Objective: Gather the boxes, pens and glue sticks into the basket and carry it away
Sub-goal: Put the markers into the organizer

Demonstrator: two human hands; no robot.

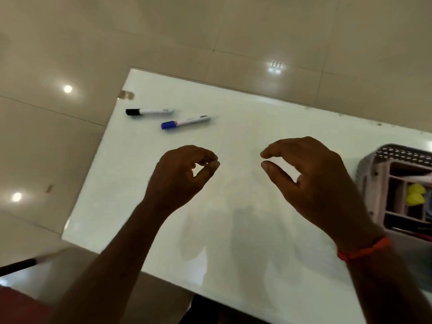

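Note:
Two marker pens lie on the white table (233,118) at its far left: one with a black cap (148,112), one with a blue cap (185,122) just right of it. My left hand (180,176) hovers over the table's middle, fingers loosely curled, thumb and fingertips close, holding nothing. My right hand (313,181) hovers beside it with fingers bent and apart from the thumb, also empty. A grey perforated basket (378,164) stands at the right edge, partly cut off, with something yellow (416,195) and dark items inside.
The table's far and left edges drop to a glossy beige tiled floor (70,54). A small metal fitting (126,94) sits at the table's far left corner. A dark rod (16,265) lies at the lower left, below the table.

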